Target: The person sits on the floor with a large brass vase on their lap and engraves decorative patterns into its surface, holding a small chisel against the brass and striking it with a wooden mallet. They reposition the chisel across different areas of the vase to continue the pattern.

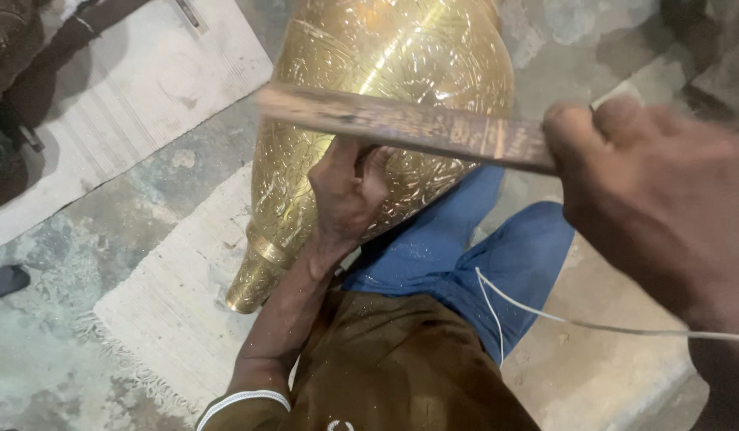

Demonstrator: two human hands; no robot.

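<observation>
Brass vase (pixel 385 72), engraved all over, lies tilted across my lap above the blue trousers (pixel 497 263), its narrow neck toward the floor mat (pixel 178 303). My left hand (pixel 349 191) presses against its side, fingers curled. My right hand (pixel 657 199) grips a wooden stick (pixel 401 124) laid across the vase.

engraved brass vase (pixel 385 104), tilted; wooden stick (pixel 401 124) across
</observation>
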